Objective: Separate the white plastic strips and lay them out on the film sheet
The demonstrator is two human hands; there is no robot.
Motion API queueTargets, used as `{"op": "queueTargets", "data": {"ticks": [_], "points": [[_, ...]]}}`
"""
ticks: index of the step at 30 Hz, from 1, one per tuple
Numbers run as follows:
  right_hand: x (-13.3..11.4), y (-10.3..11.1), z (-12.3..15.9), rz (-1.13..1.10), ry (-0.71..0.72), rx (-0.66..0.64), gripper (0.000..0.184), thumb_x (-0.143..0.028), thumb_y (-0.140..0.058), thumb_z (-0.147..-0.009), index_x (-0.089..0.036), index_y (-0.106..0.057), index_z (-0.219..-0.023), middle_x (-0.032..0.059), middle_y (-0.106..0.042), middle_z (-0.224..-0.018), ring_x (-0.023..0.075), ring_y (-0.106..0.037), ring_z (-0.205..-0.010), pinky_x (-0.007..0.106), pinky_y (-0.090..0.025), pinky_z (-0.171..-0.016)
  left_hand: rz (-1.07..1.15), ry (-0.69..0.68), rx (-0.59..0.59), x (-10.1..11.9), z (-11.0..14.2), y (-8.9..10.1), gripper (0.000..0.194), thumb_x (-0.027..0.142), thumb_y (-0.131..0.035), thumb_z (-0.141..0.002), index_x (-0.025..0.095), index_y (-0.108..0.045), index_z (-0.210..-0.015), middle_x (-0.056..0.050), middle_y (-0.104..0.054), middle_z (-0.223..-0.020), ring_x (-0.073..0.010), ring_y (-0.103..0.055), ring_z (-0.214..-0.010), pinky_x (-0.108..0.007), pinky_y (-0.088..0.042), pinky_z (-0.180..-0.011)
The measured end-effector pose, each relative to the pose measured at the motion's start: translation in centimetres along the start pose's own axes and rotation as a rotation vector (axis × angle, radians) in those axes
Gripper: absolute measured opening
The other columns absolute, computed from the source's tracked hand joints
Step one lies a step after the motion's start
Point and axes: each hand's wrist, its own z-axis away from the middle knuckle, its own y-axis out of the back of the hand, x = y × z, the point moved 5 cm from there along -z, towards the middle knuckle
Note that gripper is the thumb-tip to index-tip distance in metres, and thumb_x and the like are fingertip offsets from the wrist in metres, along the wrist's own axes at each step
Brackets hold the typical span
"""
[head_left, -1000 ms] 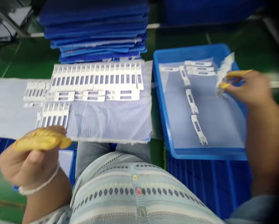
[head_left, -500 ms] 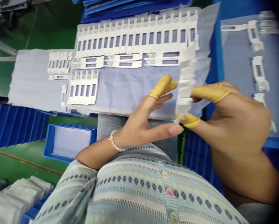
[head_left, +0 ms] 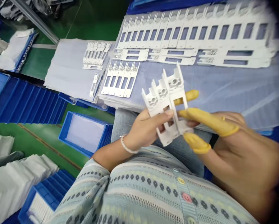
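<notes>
Both my hands hold a small bunch of white plastic brackets [head_left: 167, 102] above my lap. My left hand [head_left: 146, 127] grips them from the left, thumb on the front and a yellow-cotted finger behind. My right hand [head_left: 225, 137], with yellow finger cots, pinches their lower right end. Just beyond, a blue-grey sheet [head_left: 223, 87] carries a long row of the same white brackets [head_left: 195, 31], three laid crosswise [head_left: 190, 57] and a short group [head_left: 121, 81].
A second sheet [head_left: 67, 68] to the left holds a few more brackets [head_left: 96, 53]. Blue trays [head_left: 25, 102] are stacked lower left, one blue bin [head_left: 83, 133] sits near my knee, white stacked sheets [head_left: 16, 183] lie bottom left. Green floor lies between them.
The view has swung left and down. My right hand has brought the brackets from the right-hand blue bin to my lap, and my left hand has closed onto them.
</notes>
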Motion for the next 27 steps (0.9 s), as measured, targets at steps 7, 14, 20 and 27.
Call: {"op": "queueTargets", "data": {"ticks": [7, 14, 20, 27], "points": [[1.5, 0.7, 1.5, -0.523, -0.338, -0.071, 0.058, -0.022, -0.060, -0.088, -0.034, -0.040, -0.142, -0.0006, -0.060, -0.084, 0.0150, -0.053, -0.068, 0.030, -0.047, -0.062, 0.151, 0.234, -0.208, 2.4, 0.1, -0.2, 0.034, 0.024, -0.051, -0.089, 0.017, -0.060, -0.120, -0.012, -0.058, -0.132, -0.0334, -0.054, -0.121, -0.044, -0.052, -0.089], [1.3, -1.6, 1.7, -0.911, -0.540, -0.193, 0.061, -0.029, -0.053, -0.094, -0.036, -0.025, -0.148, -0.0025, -0.054, -0.074, 0.0130, -0.052, -0.063, 0.027, -0.047, -0.060, 0.163, 0.337, -0.286, 3.1, 0.0, -0.5, 0.032, 0.023, -0.049, -0.089, 0.011, -0.062, -0.116, -0.016, -0.066, -0.117, -0.0329, -0.054, -0.122, -0.048, -0.047, -0.098], [1.2, -1.5, 1.7, -0.852, -0.564, -0.212, 0.061, -0.031, -0.052, -0.093, -0.031, -0.026, -0.148, -0.0009, -0.053, -0.074, 0.0141, -0.052, -0.061, 0.028, -0.050, -0.059, 0.156, 0.316, -0.305, 4.3, -0.1, -0.4, 0.031, 0.025, -0.047, -0.090, 0.012, -0.062, -0.114, -0.016, -0.065, -0.119, -0.0330, -0.051, -0.125, -0.053, -0.040, -0.105], [0.8, -0.7, 1.2, -0.782, -0.484, -0.244, 0.058, -0.033, -0.052, -0.093, -0.032, -0.030, -0.147, -0.0012, -0.052, -0.071, 0.0152, -0.054, -0.066, 0.027, -0.052, -0.062, 0.135, 0.340, -0.339, 4.8, 0.0, -1.0, 0.029, 0.021, -0.050, -0.086, 0.012, -0.064, -0.110, -0.015, -0.066, -0.117, -0.0343, -0.046, -0.128, -0.055, -0.039, -0.106]]}}
